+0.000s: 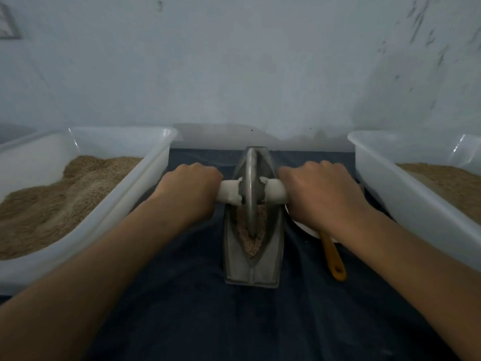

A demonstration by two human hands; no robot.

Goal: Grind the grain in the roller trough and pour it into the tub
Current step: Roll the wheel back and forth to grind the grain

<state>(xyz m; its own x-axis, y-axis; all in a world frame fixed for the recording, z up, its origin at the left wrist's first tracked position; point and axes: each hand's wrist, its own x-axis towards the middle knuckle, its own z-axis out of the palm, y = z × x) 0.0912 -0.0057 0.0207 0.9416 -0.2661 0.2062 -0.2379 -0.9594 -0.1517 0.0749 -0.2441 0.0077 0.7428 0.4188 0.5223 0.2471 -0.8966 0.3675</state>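
A grey metal roller trough lies lengthwise on a dark cloth in the middle. A metal grinding wheel stands in its groove, on a pale wrapped axle that sticks out to both sides. My left hand grips the left end of the axle and my right hand grips the right end. Brown ground grain lies in the groove on the near side of the wheel. A white tub with brown grain stands at the left, and another white tub with grain at the right.
A yellow handle of a utensil lies right of the trough, its head on a white dish mostly hidden under my right hand. A pale wall rises just behind the trough. The dark cloth covers the near surface.
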